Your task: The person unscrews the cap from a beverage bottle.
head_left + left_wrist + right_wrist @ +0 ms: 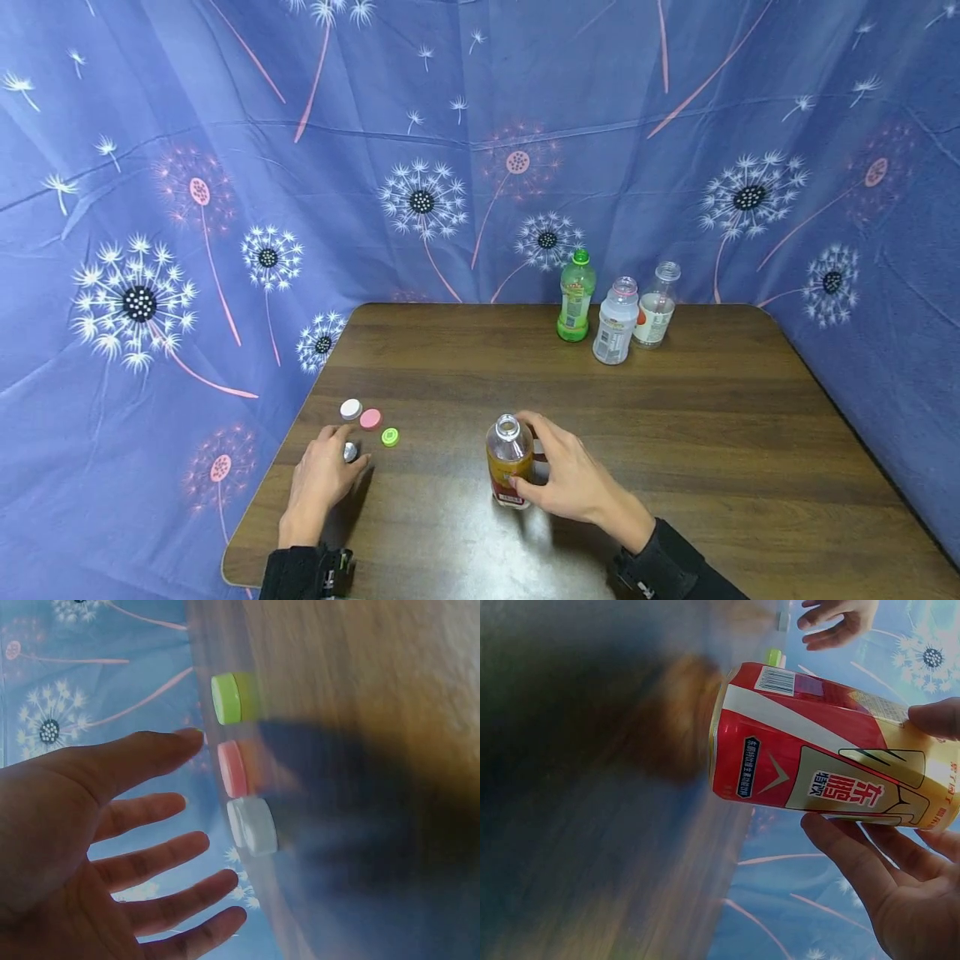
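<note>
My right hand holds an upright uncapped clear bottle with a red and gold label, thumb on one side and fingers on the other. The right wrist view shows its printed label close up. My left hand is low over the table's left side, fingers spread and slightly bent, around a silver-white cap. Just beyond it lie a white cap, a pink cap and a green cap. In the left wrist view, the fingers stand apart from the pink cap, with nothing pinched.
At the back right of the brown wooden table stand a green bottle, a whitish bottle and a clear bottle with a white label, all uncapped. A blue dandelion-print cloth hangs behind the table and beside it.
</note>
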Available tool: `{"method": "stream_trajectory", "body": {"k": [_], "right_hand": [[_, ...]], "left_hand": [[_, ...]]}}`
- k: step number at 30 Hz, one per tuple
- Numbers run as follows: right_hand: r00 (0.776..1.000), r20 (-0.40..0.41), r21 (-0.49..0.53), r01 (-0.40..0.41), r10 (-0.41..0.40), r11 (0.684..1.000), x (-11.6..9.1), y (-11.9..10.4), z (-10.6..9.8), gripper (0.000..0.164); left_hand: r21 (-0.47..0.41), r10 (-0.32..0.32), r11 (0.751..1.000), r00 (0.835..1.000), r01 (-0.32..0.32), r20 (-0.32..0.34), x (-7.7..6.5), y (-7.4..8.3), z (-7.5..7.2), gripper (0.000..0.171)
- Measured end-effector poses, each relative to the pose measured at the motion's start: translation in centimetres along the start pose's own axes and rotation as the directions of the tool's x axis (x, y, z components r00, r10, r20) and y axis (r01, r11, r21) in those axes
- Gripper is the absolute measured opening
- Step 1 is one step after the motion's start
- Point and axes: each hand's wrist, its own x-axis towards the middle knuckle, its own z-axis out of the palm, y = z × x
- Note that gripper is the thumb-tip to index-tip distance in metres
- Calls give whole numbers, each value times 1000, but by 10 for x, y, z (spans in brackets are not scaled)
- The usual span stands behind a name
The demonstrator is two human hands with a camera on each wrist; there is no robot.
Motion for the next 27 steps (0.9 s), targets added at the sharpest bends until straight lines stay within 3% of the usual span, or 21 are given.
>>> {"method": "stream_trajectory", "body": {"k": [13, 21, 27], "right_hand": [[1000, 12, 17, -26, 26, 1000, -4, 5, 0, 80], [1000, 2, 22, -24, 24, 999, -5, 4, -1, 81], [999, 5, 39, -40, 40, 998, -6, 5, 0, 82]], "left_hand": [[11, -34, 999, 999, 34, 33, 9, -20, 12, 49], [0, -14, 1000, 1000, 14, 23, 10, -24, 14, 38], [-18, 41, 999, 999, -41, -10, 14, -26, 16, 30]]}}
